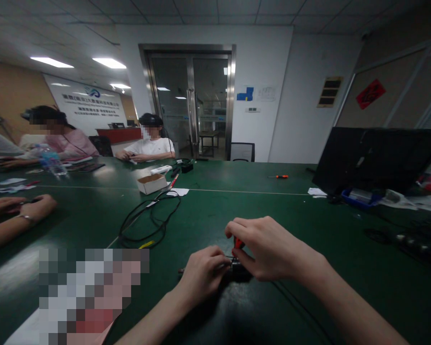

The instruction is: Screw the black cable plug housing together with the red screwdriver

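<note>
My right hand pinches the orange-red and black handle of a screwdriver, held over a small black device. Most of the tool is hidden by the fingers, and its tip cannot be seen. My left hand is closed around the left part of that device on the green table, fingers beside the tool. A dark end of what it grips sticks out left of the hand. Below my right wrist, a thin black cable runs toward the table's near edge.
A coiled black cable and a small open carton lie ahead to the left. Another orange screwdriver rests farther back. A large monitor and a blue tray stand right. A co-worker's hands are at far left.
</note>
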Motion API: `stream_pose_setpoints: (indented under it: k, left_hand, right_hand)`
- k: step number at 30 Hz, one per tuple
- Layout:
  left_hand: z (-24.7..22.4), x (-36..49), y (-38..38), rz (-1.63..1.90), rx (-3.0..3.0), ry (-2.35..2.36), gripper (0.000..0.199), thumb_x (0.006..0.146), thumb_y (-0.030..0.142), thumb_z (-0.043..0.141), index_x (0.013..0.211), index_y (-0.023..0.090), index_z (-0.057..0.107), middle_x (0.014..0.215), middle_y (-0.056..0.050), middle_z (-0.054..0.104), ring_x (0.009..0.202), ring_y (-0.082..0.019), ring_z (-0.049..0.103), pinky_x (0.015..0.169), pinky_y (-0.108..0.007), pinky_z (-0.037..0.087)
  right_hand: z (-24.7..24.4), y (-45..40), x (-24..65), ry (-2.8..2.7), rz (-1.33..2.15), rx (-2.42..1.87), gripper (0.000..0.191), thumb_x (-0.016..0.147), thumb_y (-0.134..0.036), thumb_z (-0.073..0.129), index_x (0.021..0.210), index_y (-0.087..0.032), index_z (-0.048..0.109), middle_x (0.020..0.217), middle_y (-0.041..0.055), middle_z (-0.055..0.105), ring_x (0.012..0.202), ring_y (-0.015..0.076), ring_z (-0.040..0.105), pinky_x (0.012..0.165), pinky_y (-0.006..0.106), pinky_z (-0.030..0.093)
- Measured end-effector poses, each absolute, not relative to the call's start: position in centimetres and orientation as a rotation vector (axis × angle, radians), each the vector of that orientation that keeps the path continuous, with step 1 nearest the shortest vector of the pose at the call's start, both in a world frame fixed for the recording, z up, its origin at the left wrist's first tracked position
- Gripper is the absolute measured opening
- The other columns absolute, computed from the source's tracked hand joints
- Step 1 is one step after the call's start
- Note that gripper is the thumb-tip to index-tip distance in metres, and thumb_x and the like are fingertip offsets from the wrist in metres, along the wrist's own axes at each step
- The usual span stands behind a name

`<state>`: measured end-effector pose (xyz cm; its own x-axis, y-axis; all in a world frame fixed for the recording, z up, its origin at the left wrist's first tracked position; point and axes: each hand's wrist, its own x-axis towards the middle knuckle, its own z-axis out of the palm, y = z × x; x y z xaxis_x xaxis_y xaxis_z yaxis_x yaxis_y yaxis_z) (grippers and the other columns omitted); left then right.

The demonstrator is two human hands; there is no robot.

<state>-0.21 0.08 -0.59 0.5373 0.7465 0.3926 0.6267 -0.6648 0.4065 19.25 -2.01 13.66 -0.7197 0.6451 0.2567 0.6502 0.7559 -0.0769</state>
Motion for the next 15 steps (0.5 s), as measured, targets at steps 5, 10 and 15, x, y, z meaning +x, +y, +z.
stream_pose_setpoints:
  k: [5,10,15]
  left_hand:
    - [-0.8,-0.22,0.1,0.801,2.587,1.16,0.017,0.088,0.014,0.063,0.093,0.023,0.077,0.093,-0.004,0.07,0.082,-0.02,0.065,0.071,-0.026,0.048]
    - [-0.27,-0.2,-0.09,0.796,2.585,1.165,0.018,0.089,0.014,0.062,0.094,0.023,0.077,0.098,-0.005,0.07,0.086,-0.02,0.066,0.074,-0.028,0.049]
    - [0.01,-0.15,-0.17,0.795,2.572,1.155,0.016,0.088,0.015,0.063,0.092,0.021,0.077,0.095,-0.005,0.071,0.082,-0.02,0.066,0.07,-0.027,0.049]
  right_hand:
    - [13.58,-1.76,19.13,-2.685,-0.066,-1.044,0.013,0.087,-0.018,0.057,0.099,-0.017,0.058,0.09,0.0023,0.066,0.066,0.0125,0.053,0.055,0.027,0.025]
    - [13.58,-1.58,19.11,-2.704,-0.177,-1.043,0.008,0.093,-0.026,0.057,0.09,-0.019,0.057,0.077,-0.0007,0.063,0.058,0.0113,0.048,0.052,0.027,0.02]
    - [13.7,-1.84,19.18,-2.709,-0.139,-1.066,0.011,0.09,-0.027,0.062,0.089,-0.019,0.055,0.079,-0.0002,0.063,0.061,0.0121,0.051,0.053,0.027,0.021]
